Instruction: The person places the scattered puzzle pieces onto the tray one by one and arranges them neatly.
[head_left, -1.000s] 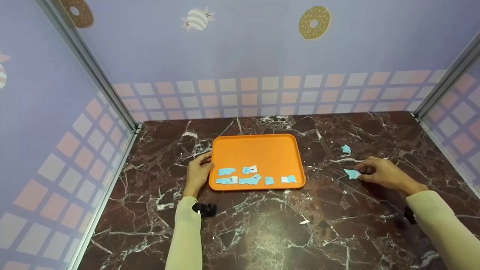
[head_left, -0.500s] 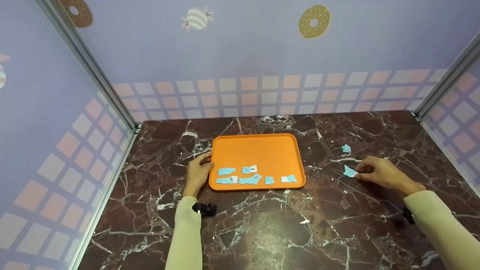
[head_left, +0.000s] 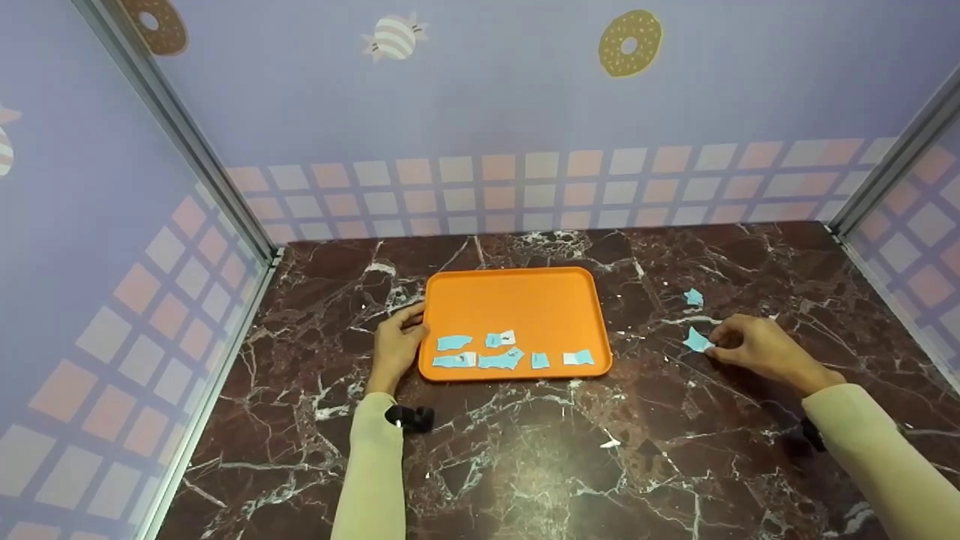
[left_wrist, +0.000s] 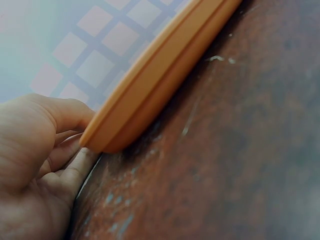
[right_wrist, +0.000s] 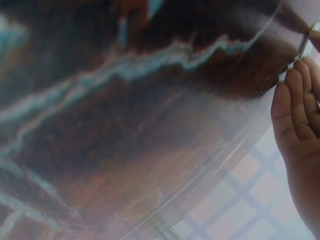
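Note:
My left hand (head_left: 396,347) grips the left rim of an orange tray (head_left: 517,300). In the left wrist view the thumb lies against the rim of the tray (left_wrist: 150,75), with fingers under its edge. Several torn blue-and-white paper pieces lie along the near half of the tray, among them a blue piece (head_left: 453,343) and a part-white one (head_left: 577,358). To the right of the tray, my right hand (head_left: 765,350) pinches a torn piece of blue paper (head_left: 695,340) between thumb and fingertips, low over the table. The right wrist view shows that hand (right_wrist: 302,115) at its right edge.
Another small blue paper scrap (head_left: 694,298) lies just beyond the right hand. A white shape (head_left: 610,444), perhaps a scrap or marbling, shows on the dark marbled tabletop (head_left: 510,465). Patterned panels (head_left: 517,90) enclose the back and sides.
The right hand has shifted slightly left, and the pinched paper piece has turned and moved a little left and away. The left hand and tray have stayed in place.

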